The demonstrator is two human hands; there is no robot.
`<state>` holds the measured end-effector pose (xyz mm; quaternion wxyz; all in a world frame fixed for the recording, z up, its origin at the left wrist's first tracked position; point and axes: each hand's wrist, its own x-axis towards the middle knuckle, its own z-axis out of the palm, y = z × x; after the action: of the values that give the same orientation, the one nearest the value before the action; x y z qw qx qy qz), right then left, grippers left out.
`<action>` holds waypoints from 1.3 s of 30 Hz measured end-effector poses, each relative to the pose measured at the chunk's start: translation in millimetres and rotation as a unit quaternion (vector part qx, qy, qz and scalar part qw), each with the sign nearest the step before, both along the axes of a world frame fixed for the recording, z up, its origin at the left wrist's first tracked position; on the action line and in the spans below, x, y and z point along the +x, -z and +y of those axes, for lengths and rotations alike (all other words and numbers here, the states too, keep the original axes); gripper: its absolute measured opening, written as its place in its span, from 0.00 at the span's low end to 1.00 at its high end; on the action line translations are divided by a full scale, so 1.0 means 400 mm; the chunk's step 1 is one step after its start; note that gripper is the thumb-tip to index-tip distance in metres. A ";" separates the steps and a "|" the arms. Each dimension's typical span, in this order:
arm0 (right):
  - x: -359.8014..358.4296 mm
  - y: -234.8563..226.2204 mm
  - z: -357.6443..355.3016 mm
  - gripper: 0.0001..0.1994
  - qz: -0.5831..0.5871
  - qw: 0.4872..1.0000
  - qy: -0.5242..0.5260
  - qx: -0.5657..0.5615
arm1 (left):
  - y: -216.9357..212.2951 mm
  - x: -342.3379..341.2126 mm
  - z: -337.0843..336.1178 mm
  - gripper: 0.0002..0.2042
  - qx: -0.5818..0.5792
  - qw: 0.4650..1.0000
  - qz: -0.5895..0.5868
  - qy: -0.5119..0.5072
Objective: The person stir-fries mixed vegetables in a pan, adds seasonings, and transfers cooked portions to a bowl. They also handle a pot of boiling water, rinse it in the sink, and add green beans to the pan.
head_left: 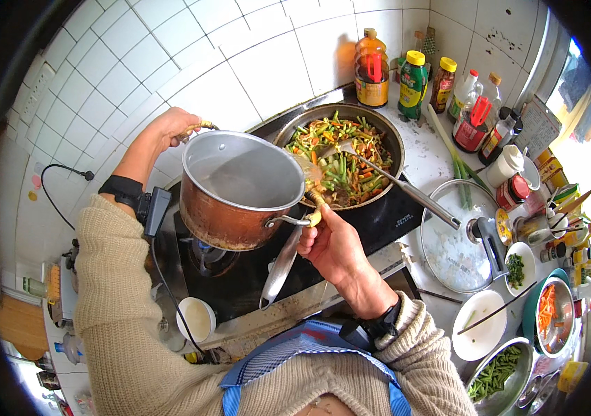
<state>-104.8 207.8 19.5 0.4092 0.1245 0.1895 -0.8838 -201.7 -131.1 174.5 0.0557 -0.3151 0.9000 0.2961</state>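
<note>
Head view, looking down: a deep, copper-brown pot [216, 216] is held above the left part of a black cooktop [240, 286], its mouth close by the left rim of a wide frying pan [396, 139], which sits at the cooktop's back edge. The left grip [170, 129], a bare hand, is closed round the pot's far-left handle; the right grip [338, 248], also bare, is closed on the near-right handle, thumb on top.

Judging by how things lie, cut vegetables [327, 132] are already in the pan, a metal spatula [420, 193] leaning among them. The pot looks lifted off its burner [209, 262] and is not yet set down. Whether liquid is leaving its lip cannot be told. Orange shreds [547, 307] and green beans [495, 373] remain in bowls toward the near right corner of the white surface [420, 165].

The pot's mouth faces up, seemingly tipped rightward to the pan; the line through its handles runs from back left to front right
</note>
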 end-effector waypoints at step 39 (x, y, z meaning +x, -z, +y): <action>0.098 -0.011 -0.379 0.24 0.306 0.793 -0.321 0.417 | 0.394 0.621 -0.435 0.12 0.179 0.937 0.212 -0.213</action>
<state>-65.7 56.1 23.7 0.4982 -0.0622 0.6845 -0.5286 46.9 -305.1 16.9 -0.1455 -0.4141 0.7345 0.5176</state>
